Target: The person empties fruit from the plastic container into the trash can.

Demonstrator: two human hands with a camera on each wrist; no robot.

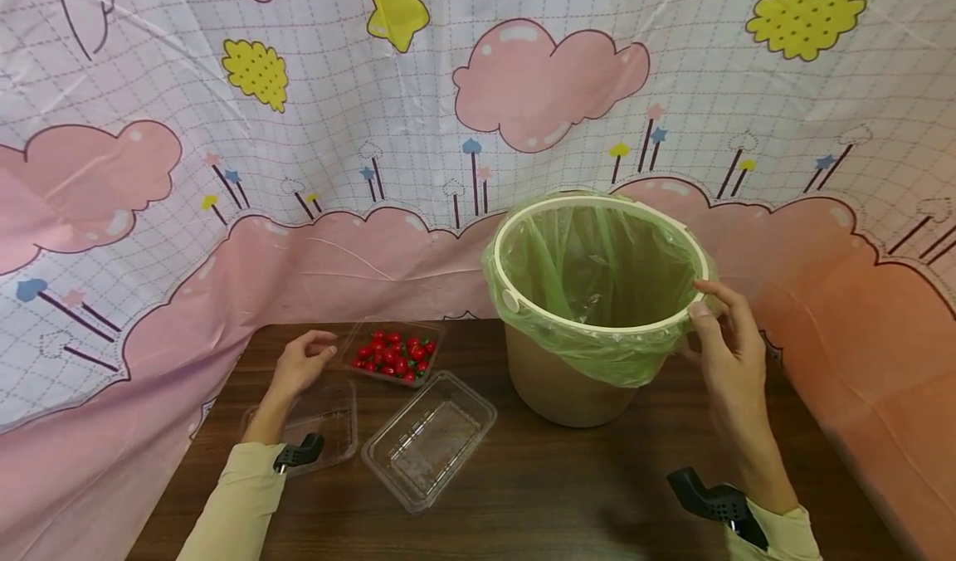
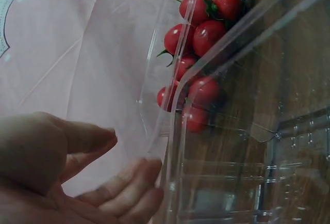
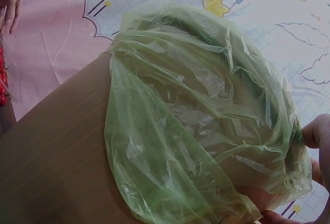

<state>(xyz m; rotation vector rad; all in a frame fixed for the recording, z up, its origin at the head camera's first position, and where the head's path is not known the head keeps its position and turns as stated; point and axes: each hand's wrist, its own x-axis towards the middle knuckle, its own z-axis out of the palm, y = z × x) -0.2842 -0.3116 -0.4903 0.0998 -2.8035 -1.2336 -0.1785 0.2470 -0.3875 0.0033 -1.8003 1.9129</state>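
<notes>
My right hand [image 1: 735, 353] pinches the pale rim ring of a tan trash can [image 1: 568, 387] at its right side, thumb and fingers at the edge. A thin green bag [image 1: 605, 353] lines the can and hangs over the outside in loose folds; in the right wrist view, fingertips meet the bag [image 3: 170, 131] at its right edge. Near the far left of the table, my left hand [image 1: 300, 363] hovers with relaxed fingers and holds nothing. Just right of it, red cherry tomatoes [image 1: 392, 356] with green stems lie in a clear plastic box [image 1: 436, 345].
A bare clear plastic tray [image 1: 429, 449] lies askew in front of the tomato box. Another clear tray [image 1: 332, 432] sits partly beneath my left forearm. Behind the dark wood table [image 1: 538, 495] hangs a printed cloth [image 1: 336, 254], close behind the trash can.
</notes>
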